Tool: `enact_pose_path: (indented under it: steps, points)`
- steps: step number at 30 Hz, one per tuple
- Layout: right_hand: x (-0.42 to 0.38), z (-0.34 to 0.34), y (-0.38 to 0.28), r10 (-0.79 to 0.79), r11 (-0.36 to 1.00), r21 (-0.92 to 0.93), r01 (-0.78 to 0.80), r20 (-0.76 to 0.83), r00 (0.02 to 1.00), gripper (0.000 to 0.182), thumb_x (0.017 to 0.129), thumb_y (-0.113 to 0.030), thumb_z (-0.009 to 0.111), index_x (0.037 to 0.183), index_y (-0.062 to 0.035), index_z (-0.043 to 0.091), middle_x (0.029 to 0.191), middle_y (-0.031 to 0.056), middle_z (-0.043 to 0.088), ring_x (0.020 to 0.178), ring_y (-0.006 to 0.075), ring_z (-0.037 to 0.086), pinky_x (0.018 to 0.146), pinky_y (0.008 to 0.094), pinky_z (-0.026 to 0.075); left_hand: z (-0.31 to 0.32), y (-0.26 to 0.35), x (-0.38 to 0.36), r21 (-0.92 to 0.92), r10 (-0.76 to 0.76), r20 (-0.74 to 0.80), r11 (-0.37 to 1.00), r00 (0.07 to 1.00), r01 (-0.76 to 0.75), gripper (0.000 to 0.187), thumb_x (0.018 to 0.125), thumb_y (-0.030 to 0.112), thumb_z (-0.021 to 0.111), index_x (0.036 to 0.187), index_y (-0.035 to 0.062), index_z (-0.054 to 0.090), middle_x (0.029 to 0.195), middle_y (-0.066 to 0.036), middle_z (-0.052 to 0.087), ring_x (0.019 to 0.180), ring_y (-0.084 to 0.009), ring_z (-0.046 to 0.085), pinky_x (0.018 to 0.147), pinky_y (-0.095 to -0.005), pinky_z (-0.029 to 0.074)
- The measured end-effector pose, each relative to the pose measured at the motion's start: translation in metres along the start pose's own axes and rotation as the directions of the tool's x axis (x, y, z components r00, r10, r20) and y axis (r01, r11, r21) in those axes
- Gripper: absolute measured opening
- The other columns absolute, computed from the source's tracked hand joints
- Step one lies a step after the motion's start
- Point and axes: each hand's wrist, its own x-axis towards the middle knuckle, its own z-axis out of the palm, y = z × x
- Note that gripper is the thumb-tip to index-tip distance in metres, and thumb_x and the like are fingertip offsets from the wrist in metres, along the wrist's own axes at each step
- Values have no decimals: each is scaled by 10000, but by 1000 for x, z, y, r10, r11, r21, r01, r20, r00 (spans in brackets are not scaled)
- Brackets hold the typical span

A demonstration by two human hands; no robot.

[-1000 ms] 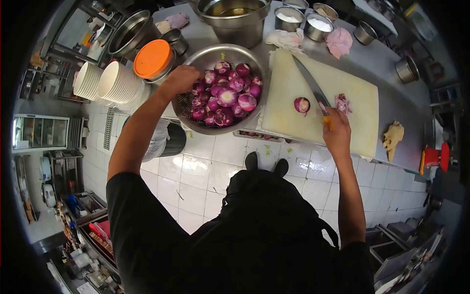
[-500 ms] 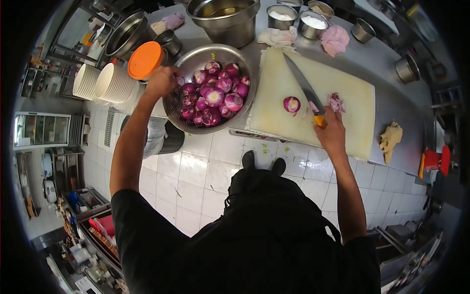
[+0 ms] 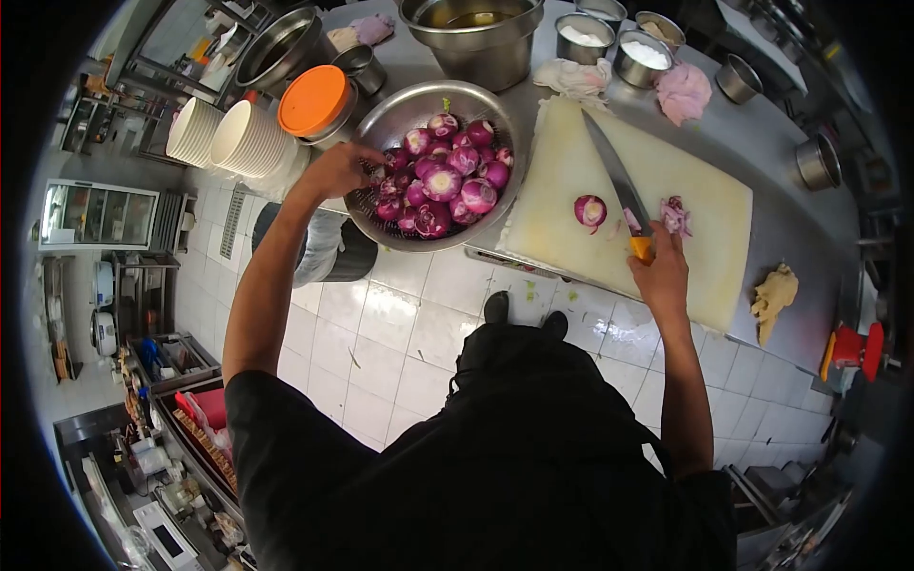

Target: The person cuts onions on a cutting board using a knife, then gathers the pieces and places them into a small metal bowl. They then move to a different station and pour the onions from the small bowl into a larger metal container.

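Observation:
My right hand (image 3: 661, 278) grips the yellow-orange handle of a large kitchen knife (image 3: 611, 164), its blade lying low over the white cutting board (image 3: 543, 224). A peeled red onion (image 3: 590, 211) sits left of the blade, and onion scraps (image 3: 676, 217) lie just beyond my right hand. At the left rim of a perforated metal colander (image 3: 428, 244) is my left hand (image 3: 338, 175), fingers bent inward beside the onions. What its fingertips hold, if anything, is hard to make out. Several peeled red onions (image 3: 441, 183) fill the colander.
Left of the colander are an orange-lidded container (image 3: 314, 101) and stacked white tubs (image 3: 249, 140). A large metal pot (image 3: 471, 43) and bowls of white powder (image 3: 644, 55) stand behind. Ginger (image 3: 775, 297) lies right of the board. Below the counter hangs a lined bin (image 3: 347, 255).
My left hand has moved inward over the colander's rim, closer to the onions. The whole view has shifted slightly rightward; my right hand stays on the knife.

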Motion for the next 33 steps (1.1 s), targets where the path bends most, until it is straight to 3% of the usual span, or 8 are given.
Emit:
enact_pose_path:
  steps: [5, 7, 9, 10, 12, 14, 22, 33]
  points:
    - [4, 9, 9, -14, 1000, 24, 15, -20, 1000, 658, 767, -69, 758, 1382, -38, 525, 1119, 246, 622, 1017, 436, 646, 896, 495, 533, 15, -1, 12, 172, 68, -190, 984, 979, -35, 411, 775, 61, 790, 1181, 28, 732, 1056, -148, 765, 899, -236, 733, 839, -372, 558]
    - [7, 8, 10, 20, 999, 33, -20, -9, 1000, 630, 775, -82, 729, 1369, -36, 525, 1081, 266, 644, 985, 458, 654, 883, 513, 533, 18, 20, 9, 120, 85, -330, 992, 940, -47, 393, 787, 57, 794, 1173, 23, 731, 1029, -136, 766, 878, -219, 726, 832, -352, 555]
    - [12, 3, 6, 34, 999, 4, -34, 11, 999, 569, 798, -104, 695, 1340, -40, 533, 1036, 275, 665, 954, 469, 658, 875, 526, 531, 8, 116, -19, -211, 0, -335, 975, 942, -75, 336, 824, 53, 782, 1154, 16, 731, 1024, -116, 759, 882, -185, 707, 821, -324, 547]
    - [13, 1, 4, 31, 999, -11, -31, 31, 999, 539, 810, -115, 679, 1325, -42, 538, 1014, 280, 676, 938, 474, 660, 870, 532, 530, 27, 127, -18, -113, 306, -444, 913, 842, -391, 300, 849, 47, 774, 1144, 18, 734, 1033, -98, 751, 889, -156, 686, 805, -301, 537]
    - [15, -11, -9, 161, 986, 24, -163, 72, 984, 464, 833, -124, 640, 1279, -39, 543, 963, 288, 680, 921, 483, 657, 859, 544, 524, 64, 190, -31, -205, 412, -361, 840, 837, -502, 325, 834, 78, 801, 1149, 32, 733, 1054, -107, 734, 856, -198, 691, 783, -325, 546]
    - [17, -15, -22, 151, 985, 69, -157, 82, 985, 403, 857, -128, 611, 1242, -31, 540, 927, 295, 679, 910, 490, 654, 846, 554, 517, 119, 221, -24, -288, 392, -276, 837, 877, -465, 330, 826, 104, 802, 1141, 35, 732, 1064, -125, 726, 805, -237, 694, 754, -355, 555]
    - [-5, 1, -65, -25, 987, 159, 15, 59, 998, 242, 983, -160, 560, 1124, 31, 512, 856, 285, 673, 824, 483, 664, 748, 560, 525, 213, 223, 38, -365, 140, -473, 868, 870, -338, 306, 802, 139, 815, 1065, 1, 741, 1061, -137, 718, 763, -287, 697, 752, -392, 561]
    - [-1, 19, -76, 3, 999, -38, 4, 166, 986, 237, 969, -132, 531, 1081, 73, 495, 837, 309, 679, 828, 507, 673, 774, 571, 543, 231, 221, 50, -201, 287, -605, 848, 743, -491, 281, 825, 121, 798, 1088, 34, 748, 1066, -119, 712, 728, -307, 704, 703, -389, 566]
